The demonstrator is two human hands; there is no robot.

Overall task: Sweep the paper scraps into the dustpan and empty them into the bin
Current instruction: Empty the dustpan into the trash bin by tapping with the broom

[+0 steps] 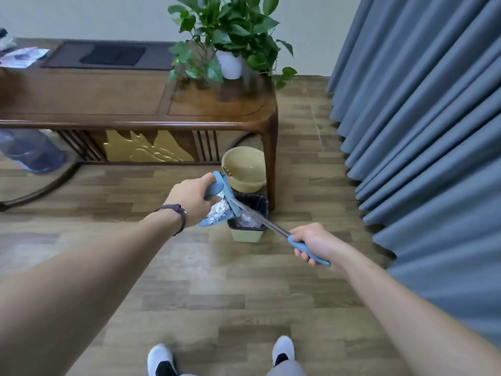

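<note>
Your shoes (283, 350) stood at the bottom edge of the frame. At center, your left hand (189, 199) gripped the blue dustpan (225, 191), tilted over the black-lined bin (250, 218), with crumpled paper scraps (218, 211) at its lip. Lower right of it, your right hand (311, 241) was closed around the broom handle (309, 249).

A wood-plank floor (244, 294) carries a small green bin (248, 227) lined with a dark bag, a tan basin (245, 169) just behind it, a large blue water jug (29, 150) lying at the left, and a dark wooden table (130, 101); on the table, a white-potted plant (230, 36), a dark mat (108, 55) and papers (23, 57)
</note>
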